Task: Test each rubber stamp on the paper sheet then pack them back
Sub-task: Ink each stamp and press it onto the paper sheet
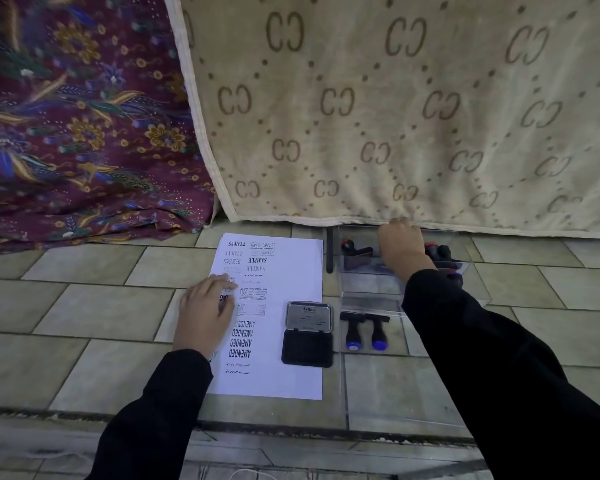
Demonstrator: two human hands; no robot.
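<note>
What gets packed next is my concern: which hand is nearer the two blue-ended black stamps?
Right. Right hand: in the clear plastic box just beyond the blue-ended stamps. Left hand: on the white paper, across the black ink pad.

Beige woven cloth with brown paired-C motifs and dotted lines (395, 116) hangs across the far right. Maroon floral batik fabric (77, 133) lies far left, just beside it. Both meet pale grey-green rectangular floor tiles (84, 306).

— Stamps?
— Two blue-capped stamps (353, 329) outside the clear box (368, 289); at least three boxed stamps (355, 254) inside, partly hidden.
— Otherwise?
— One paper sheet (291, 271), one ink pad (307, 344).
</note>
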